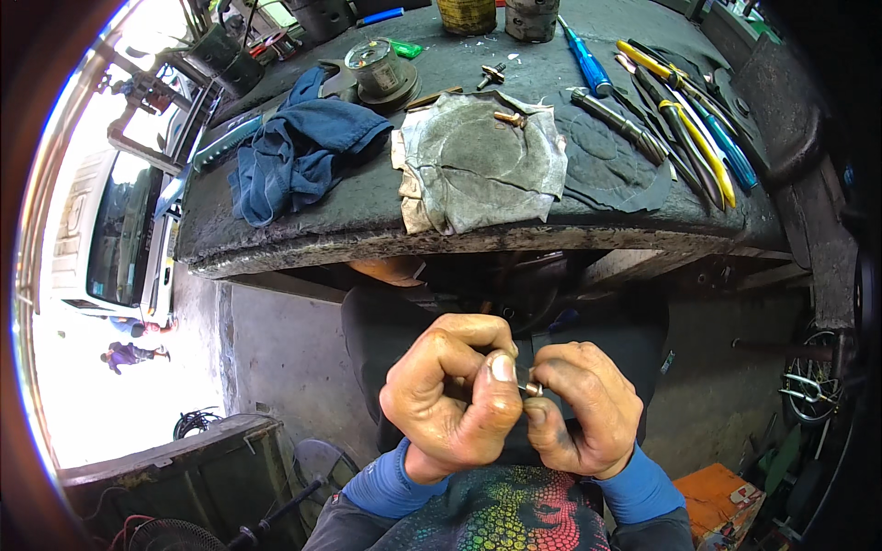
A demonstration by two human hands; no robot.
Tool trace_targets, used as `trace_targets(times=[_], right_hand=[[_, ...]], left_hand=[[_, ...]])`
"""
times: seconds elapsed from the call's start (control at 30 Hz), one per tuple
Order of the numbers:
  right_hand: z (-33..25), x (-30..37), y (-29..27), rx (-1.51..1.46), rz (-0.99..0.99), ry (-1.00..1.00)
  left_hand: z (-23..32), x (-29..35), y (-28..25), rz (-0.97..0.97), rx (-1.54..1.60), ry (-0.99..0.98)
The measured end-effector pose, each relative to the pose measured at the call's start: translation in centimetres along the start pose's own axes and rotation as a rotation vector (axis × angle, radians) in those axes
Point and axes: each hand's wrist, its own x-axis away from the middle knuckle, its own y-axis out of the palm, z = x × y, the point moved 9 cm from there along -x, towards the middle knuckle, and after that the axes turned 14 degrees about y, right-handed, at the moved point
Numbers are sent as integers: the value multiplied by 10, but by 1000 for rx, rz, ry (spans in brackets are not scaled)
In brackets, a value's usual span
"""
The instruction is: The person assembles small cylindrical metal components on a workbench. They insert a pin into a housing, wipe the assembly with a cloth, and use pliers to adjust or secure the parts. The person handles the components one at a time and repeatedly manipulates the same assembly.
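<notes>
Both hands meet in front of the body, the left hand (457, 395) and right hand (581, 407) pinching a small metal fitting (532, 389) between fingertips, work seemingly mid-way; a similar brass piece (510, 118) lies well beyond them on the bench (303, 230).

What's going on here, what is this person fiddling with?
A person sits below a dark, grimy workbench and pinches a small metal part between the fingertips of both hands, the left hand and the right hand pressed close together over the lap. On the bench above lie a crumpled blue rag, a grey sheet of worn material with a small brass piece on it, and a row of screwdrivers. What exactly the small part is cannot be made out.
</notes>
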Motion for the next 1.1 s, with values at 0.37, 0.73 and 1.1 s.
trace_targets(times=[0.37,0.73,1.1], right_hand=[[25,-4,6,-298,-144,250],[-2,2,0,69,14,-84],[7,-1,5,-7,2,59]], left_hand=[[-8,1,0,32,40,-84],[-10,3,-1,37,33,-87],[-12,5,-1,33,0,-72]])
